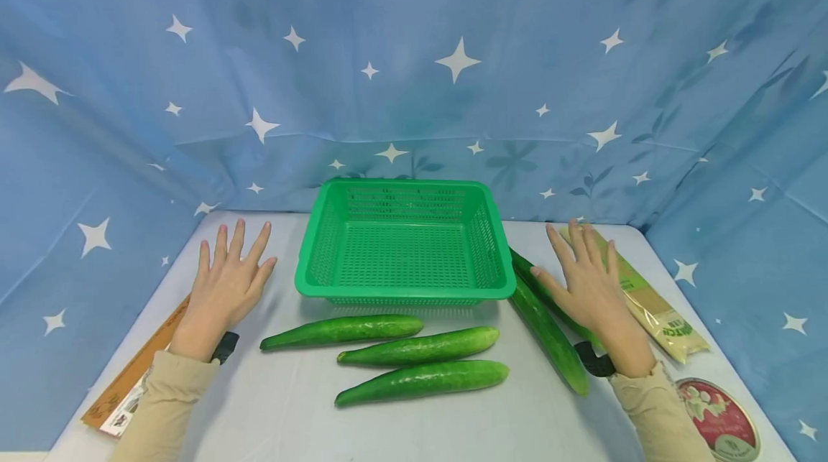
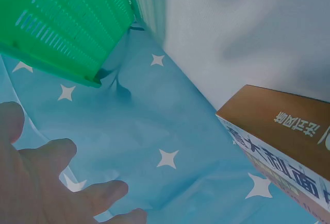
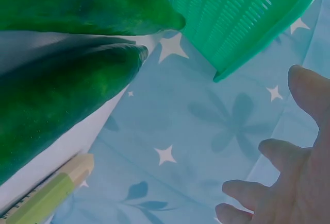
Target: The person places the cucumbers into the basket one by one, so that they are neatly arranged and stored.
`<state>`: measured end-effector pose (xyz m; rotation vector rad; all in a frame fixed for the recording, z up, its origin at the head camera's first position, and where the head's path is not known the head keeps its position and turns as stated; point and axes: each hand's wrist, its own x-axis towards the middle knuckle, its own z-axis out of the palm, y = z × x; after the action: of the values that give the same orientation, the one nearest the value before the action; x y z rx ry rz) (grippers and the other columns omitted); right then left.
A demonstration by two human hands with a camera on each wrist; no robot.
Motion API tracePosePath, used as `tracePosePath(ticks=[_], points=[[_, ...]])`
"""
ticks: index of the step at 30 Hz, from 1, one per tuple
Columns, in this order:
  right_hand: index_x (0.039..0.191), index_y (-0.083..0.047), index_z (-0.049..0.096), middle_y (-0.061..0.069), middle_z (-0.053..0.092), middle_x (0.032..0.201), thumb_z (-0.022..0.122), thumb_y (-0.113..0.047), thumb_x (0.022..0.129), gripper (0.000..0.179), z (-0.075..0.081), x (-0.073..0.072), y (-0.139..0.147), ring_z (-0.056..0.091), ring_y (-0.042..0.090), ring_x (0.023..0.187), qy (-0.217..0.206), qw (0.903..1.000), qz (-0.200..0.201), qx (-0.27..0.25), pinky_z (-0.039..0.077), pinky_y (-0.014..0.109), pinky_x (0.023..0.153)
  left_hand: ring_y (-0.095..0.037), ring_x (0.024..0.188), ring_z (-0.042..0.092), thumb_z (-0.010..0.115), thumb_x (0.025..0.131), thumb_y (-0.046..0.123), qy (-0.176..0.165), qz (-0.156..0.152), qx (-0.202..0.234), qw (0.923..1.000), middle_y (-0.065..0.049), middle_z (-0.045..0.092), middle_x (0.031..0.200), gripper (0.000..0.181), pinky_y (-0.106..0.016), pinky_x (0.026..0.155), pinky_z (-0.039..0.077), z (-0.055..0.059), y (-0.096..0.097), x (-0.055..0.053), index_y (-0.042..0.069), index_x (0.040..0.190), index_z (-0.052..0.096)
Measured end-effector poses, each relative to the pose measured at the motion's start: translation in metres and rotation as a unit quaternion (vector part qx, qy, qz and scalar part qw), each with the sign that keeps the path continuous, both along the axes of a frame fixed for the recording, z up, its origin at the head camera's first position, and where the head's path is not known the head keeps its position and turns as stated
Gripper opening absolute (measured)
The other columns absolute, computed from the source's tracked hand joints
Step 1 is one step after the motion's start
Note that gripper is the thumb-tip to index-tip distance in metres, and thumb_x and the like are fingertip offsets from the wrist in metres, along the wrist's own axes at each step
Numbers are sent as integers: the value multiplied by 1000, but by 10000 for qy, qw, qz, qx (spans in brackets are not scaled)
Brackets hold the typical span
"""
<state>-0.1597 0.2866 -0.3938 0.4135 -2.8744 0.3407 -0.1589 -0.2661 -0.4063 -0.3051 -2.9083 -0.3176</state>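
My left hand (image 1: 226,282) is spread with straight fingers at the table's left side, between a brown box (image 1: 139,383) and the green plastic basket (image 1: 404,292). It holds nothing. On the right, my right hand (image 1: 590,282) also has its fingers spread and grips nothing; it hovers over or beside two cucumbers (image 1: 550,336) and a flat green-and-beige packet (image 1: 653,304). In front of the basket lie three more cucumbers, an upper one (image 1: 343,331), a middle one (image 1: 420,347) and a lower one (image 1: 423,381). The left wrist view shows the box (image 2: 283,126) close by.
A round red tin (image 1: 718,415) stands at the front right, partly behind the right sleeve. Blue star-patterned cloth (image 1: 414,74) hangs behind and along both sides of the white table (image 1: 291,404).
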Motion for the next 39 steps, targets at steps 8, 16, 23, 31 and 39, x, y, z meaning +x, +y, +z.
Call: tracePosePath(ticks=[8,16,23,31,39], points=[[161,-16,14,24,5,163,48,-52,101,78,3,0,1,-5,39,150,-5,10000,-15,-59,-9,66,113,-53,146,-2,29,108,44,32,6,1,10000,-32,10,160,61,-67,113,-7,2,0,0,19,162,14],[154,-7,36,24,33,155,58,-27,100,62,15,4,-6,27,43,144,945,9816,450,-1600,9,60,117,-52,146,3,24,107,47,17,43,133,9999,-32,18,158,63,-68,113,-3,8,10,-8,15,161,17],[131,1,62,20,62,128,62,5,91,40,24,21,-26,55,23,125,1666,9161,1501,-3325,40,25,106,-50,146,11,26,107,48,42,-206,513,9985,-25,25,159,61,-66,115,6,6,25,-14,16,159,27],[121,4,63,18,67,115,51,-2,102,24,-9,51,-48,64,16,108,-1012,8685,1592,-4584,51,24,92,-48,147,14,45,101,50,-72,-509,648,9966,-25,27,158,71,-64,115,13,4,51,-20,12,158,28],[115,7,67,14,71,109,59,-15,100,28,-42,62,-53,66,23,103,-2786,8203,943,-4905,50,39,95,-47,148,2,55,96,24,-563,-804,949,9906,-22,5,164,73,-63,116,11,-1,67,-26,6,159,21]])
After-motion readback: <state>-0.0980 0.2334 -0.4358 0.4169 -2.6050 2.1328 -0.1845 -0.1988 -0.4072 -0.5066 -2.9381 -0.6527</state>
